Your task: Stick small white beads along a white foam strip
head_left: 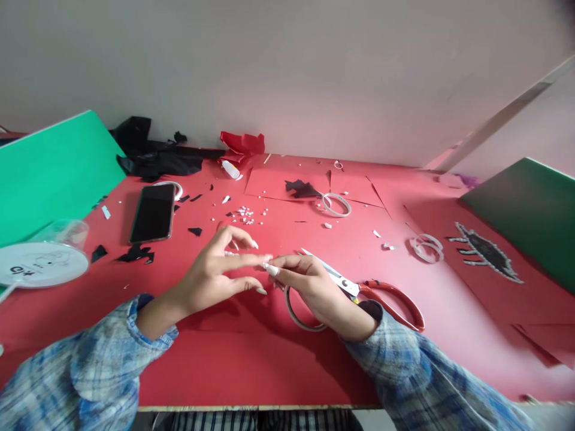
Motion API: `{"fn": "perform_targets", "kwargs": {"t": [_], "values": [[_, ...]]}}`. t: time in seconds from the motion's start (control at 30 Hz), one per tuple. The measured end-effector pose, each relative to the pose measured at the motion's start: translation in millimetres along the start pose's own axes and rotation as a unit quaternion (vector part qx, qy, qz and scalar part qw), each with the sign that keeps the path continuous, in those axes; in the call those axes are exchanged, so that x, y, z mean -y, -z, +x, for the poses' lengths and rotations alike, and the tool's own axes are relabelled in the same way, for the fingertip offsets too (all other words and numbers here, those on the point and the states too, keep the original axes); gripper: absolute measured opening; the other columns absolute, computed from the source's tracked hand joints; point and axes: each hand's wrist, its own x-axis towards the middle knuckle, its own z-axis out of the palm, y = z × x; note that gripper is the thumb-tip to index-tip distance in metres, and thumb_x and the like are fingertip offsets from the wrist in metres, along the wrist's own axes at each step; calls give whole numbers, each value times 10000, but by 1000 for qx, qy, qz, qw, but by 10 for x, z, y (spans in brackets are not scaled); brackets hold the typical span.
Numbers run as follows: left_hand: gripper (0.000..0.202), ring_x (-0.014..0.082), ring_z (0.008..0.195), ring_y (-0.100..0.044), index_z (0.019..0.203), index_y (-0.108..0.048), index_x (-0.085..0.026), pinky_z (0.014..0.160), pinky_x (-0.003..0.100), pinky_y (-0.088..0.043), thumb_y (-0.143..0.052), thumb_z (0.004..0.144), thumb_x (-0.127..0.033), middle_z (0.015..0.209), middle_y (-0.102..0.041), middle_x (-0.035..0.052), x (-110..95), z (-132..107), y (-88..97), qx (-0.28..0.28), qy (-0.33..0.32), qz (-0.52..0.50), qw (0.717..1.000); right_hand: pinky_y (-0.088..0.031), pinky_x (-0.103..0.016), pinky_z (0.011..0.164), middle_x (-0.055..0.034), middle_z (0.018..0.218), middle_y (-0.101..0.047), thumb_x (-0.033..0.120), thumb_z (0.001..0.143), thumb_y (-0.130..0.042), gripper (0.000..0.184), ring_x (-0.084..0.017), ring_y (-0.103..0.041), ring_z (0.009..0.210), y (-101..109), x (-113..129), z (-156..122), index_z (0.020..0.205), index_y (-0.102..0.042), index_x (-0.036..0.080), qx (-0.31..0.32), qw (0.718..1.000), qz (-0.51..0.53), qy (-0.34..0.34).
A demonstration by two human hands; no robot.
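My left hand [220, 272] hovers over the red table [251, 365] with fingers curled, its thumb and forefinger pinching at a small white bit of tape right at the fingertips of my right hand [309, 287]. My right hand is closed around a roll of tape [294, 316], whose ring shows below the palm. The two hands touch at the fingertips. Red-handled scissors [381, 293] lie just right of my right hand, blades pointing left behind it.
A black phone [153, 212] lies at the left, with black paper scraps [137, 254] near it. Small white beads [245, 214] are scattered mid-table. Tape rings [336, 203] [426, 246], a black beaded cut-out [487, 252], green sheets [49, 167] [534, 215] and a white lid [40, 263] surround the hands.
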Motion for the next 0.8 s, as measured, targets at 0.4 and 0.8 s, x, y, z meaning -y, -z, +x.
{"fn": "perform_targets", "kwargs": {"t": [0.4,0.8], "values": [[148,129,728,-637,967,-697,-220,663,241,-538,-606,852,-201,815,-666,28,15,49,26,64,101,-166,979,-377,-260,631,3,661,-589,333,782,-641,167,-112,-491,631,23,-59,-3,761,-694,175,-20,1000,23,0],[218,96,651,-595,1044,-681,-220,576,202,-512,-620,841,-170,777,-624,13,-107,51,74,21,55,-129,990,-340,-262,584,8,606,-525,493,765,-661,334,-106,-415,580,39,10,-9,694,-672,167,-30,998,50,16]]}}
